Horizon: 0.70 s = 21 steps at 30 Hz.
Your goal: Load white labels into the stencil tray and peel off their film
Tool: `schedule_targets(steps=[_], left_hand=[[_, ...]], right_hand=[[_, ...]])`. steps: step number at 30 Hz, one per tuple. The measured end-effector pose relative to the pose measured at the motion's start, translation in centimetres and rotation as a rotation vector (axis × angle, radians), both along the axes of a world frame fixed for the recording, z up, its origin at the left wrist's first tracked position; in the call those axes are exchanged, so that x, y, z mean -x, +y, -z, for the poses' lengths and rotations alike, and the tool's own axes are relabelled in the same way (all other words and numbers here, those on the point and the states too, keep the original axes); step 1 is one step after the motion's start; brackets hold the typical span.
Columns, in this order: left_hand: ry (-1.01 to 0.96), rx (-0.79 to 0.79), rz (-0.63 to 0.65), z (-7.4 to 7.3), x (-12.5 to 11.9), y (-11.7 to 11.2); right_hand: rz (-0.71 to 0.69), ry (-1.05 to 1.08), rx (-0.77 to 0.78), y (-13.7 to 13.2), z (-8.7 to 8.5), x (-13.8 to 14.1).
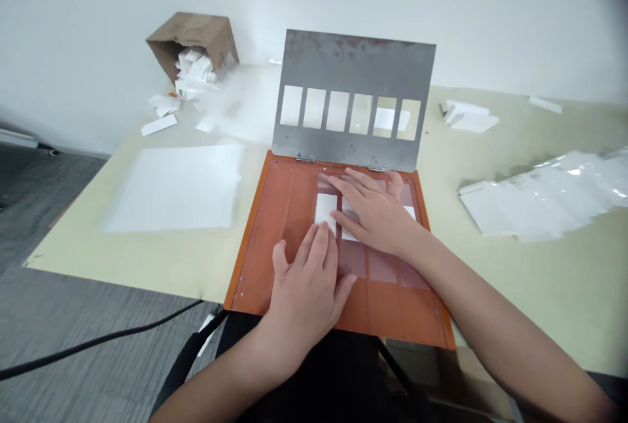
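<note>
Both hands are down flat on a hinged orange tray, the left hand and right hand open, fingers spread, neither wrapped around anything. Left fingertips sit on the lower edge of one white card, and the right hand covers most of a second white card, likely pressing to keep them flat in the tray's rectangular bays. A steel stencil plate with six rectangular windows stands hinged up at the tray's far edge, apparently swung back so the hands can reach the bays. A white corner pokes out past the right hand, can't tell if it's a third card. Card edges and the bays under the palms are hidden, so exact seating is unclear. On the pale green table, a tipped cardboard box spills white pieces, a white sheet stack lies left, and glossy white sleeves run off the right edge
</note>
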<state>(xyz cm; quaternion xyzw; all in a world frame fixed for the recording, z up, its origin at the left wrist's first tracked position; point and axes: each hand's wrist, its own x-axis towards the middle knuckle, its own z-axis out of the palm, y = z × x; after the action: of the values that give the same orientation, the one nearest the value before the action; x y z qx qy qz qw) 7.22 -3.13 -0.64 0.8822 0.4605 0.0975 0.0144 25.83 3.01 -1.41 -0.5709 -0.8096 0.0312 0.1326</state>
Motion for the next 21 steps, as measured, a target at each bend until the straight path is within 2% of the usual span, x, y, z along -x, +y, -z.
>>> schedule_targets(steps=[4,11,15,21], left_hand=[[-0.016,-0.014,-0.002,0.0,-0.1,0.0],[-0.027,-0.01,0.008,0.0,0.0,0.1],[-0.022,-0.001,0.006,0.0,0.0,0.1],[-0.019,0.005,0.008,0.0,0.0,0.1]], right_hand=[[-0.018,0.13,-0.04,0.1,0.1,0.0],[-0.081,0.432,-0.219,0.8,0.7,0.0],[-0.156,0.4,-0.246,0.6,0.9,0.1],[-0.182,0.303,-0.102,-0.2,0.3,0.3]])
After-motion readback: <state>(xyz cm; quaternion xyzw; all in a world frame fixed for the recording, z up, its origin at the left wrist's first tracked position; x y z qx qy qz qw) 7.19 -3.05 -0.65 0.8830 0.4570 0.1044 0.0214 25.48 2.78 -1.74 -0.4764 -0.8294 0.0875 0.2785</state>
